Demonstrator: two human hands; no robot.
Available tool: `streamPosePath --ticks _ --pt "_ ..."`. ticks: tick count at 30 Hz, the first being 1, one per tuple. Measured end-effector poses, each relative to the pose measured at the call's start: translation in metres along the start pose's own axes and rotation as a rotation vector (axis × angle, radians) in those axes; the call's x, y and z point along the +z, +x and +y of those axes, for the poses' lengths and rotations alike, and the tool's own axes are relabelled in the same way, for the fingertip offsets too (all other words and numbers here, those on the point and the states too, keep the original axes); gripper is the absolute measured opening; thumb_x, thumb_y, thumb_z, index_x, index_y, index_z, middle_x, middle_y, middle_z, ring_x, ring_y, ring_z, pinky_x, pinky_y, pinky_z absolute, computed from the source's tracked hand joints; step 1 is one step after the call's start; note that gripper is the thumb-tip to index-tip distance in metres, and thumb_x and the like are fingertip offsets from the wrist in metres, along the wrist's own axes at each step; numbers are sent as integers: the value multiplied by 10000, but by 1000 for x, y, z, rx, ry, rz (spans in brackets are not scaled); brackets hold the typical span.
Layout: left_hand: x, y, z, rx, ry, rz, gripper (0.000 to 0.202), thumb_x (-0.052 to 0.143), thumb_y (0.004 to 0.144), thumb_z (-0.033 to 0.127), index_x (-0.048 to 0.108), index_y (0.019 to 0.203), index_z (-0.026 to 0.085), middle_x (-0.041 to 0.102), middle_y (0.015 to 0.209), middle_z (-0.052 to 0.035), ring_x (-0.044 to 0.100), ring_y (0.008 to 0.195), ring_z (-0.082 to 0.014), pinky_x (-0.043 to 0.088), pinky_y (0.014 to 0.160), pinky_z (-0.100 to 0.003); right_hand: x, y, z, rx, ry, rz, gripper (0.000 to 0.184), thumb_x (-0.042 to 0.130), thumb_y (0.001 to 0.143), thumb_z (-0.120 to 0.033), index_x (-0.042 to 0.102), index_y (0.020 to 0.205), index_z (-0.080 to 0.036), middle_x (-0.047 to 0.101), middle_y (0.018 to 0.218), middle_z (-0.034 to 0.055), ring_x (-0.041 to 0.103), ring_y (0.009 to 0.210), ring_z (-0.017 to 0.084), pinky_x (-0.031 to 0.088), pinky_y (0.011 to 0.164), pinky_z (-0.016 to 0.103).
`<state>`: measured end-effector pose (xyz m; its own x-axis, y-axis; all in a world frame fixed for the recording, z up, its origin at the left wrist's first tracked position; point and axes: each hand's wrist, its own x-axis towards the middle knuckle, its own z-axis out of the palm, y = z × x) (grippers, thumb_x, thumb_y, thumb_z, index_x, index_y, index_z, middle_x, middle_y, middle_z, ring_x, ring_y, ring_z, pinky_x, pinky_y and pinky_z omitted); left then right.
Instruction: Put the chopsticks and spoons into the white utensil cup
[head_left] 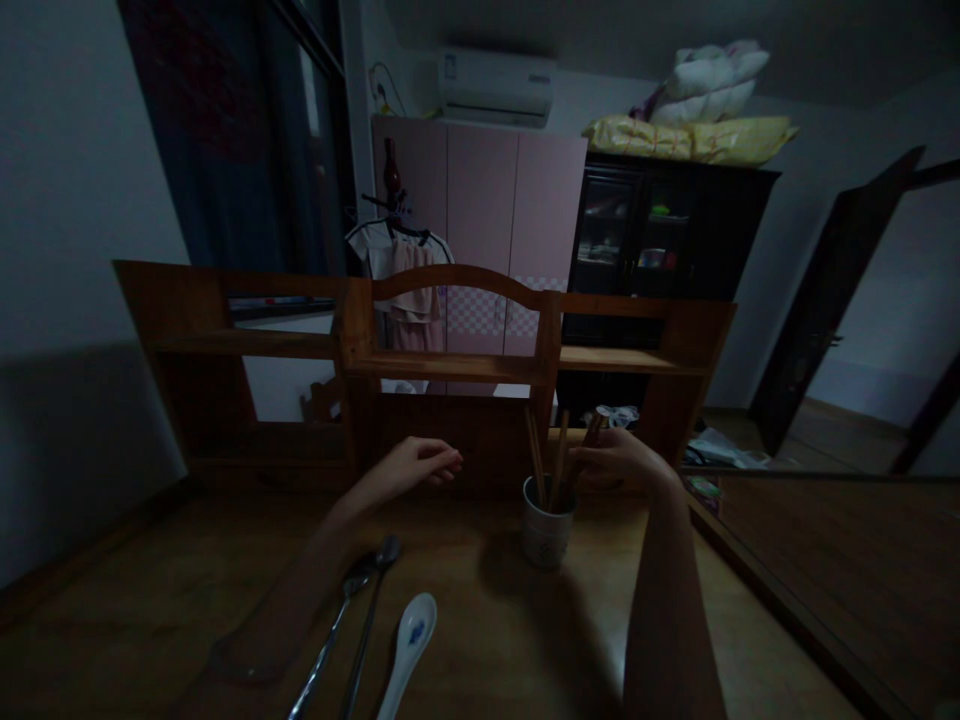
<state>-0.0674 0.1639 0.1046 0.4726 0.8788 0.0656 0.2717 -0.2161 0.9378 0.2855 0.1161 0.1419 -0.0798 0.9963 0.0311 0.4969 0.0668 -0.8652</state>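
A small pale cup [547, 536] stands on the wooden desk [480, 620] and holds several wooden chopsticks [558, 458] upright. My right hand [616, 458] is closed around the tops of chopsticks just right of the cup. My left hand [420, 464] hovers above the desk to the left of the cup, fingers loosely curled, holding nothing I can see. Two metal spoons [352, 620] and a white ceramic spoon [409, 645] lie on the desk near my left forearm.
A wooden shelf unit [442, 365] rises at the desk's back edge. Behind it stand a pink wardrobe [491, 220], a dark cabinet [660, 240] with bedding on top, and hanging clothes. An open door [832, 320] is at the right. The room is dim.
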Motion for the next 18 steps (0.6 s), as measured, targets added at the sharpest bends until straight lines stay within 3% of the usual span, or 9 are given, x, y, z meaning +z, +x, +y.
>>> streamPosePath --ticks 5,11,15,18 --pt "-3 -2 -3 -21 44 -3 459 594 784 559 686 965 148 706 973 -105 677 822 -196 532 700 -284 -4 1 5 -3 -77 58 347 708 784 -420 613 628 -125 645 606 28 645 593 171 471 458 172" --pt "-7 -3 -4 -39 80 -19 469 570 800 563 669 981 142 695 996 -114 677 843 -203 526 710 -285 -6 1 8 45 -158 78 459 661 787 -567 674 690 -119 672 635 51 656 611 191 476 493 196" --pt "-16 -3 -9 -46 164 0 481 565 785 571 666 982 144 696 992 -115 671 827 -204 514 677 -268 -13 -6 -2 58 -437 242 602 562 798 -690 670 587 -137 639 552 57 639 577 201 418 487 221" --pt "-27 -5 -22 -90 408 -1 443 592 750 548 683 940 158 710 873 -84 660 774 -199 482 630 -244 -17 -17 -15 39 -547 436 622 518 807 -720 678 584 -163 632 539 65 635 586 220 378 493 253"
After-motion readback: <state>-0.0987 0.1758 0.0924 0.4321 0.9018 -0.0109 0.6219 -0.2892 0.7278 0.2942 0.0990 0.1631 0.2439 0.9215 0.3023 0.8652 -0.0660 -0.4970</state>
